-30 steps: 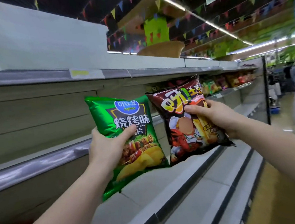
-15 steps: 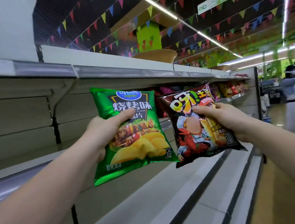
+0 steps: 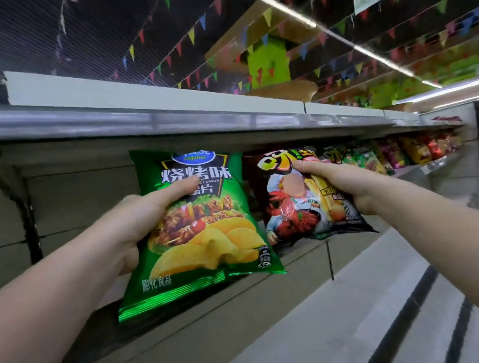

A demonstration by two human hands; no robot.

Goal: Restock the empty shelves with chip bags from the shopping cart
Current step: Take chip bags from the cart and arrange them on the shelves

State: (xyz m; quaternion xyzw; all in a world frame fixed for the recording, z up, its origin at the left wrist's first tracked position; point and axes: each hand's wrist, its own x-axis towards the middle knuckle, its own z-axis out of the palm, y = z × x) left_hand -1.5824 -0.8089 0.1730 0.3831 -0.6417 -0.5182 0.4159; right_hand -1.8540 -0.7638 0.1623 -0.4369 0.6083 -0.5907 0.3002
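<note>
1. Two bare forearms in view, entering from the bottom-left and right edges of frame; no sleeves visible on either up to the frame edge.
2. Left hand point(image 3: 135, 223): bare, no glove, ring or band seen. Thumb visible, nail short and plain.
3. Right hand point(image 3: 343, 184): bare, no glove, nothing worn at the wrist. Fingers point(image 3: 305, 166) unadorned.
4. No watch, bracelet or markings on either arm.
5. Rest of body out of frame.

Glossy green foil chip bag point(image 3: 195, 225), crinkled, shiny at bottom seam. Dark bag point(image 3: 299, 195) glossy plastic film too. Upper shelf edge strip point(image 3: 135, 118) brushed metal, dull sheen. Lower shelf boards point(image 3: 323, 321) matt, smooth, painted.
</note>
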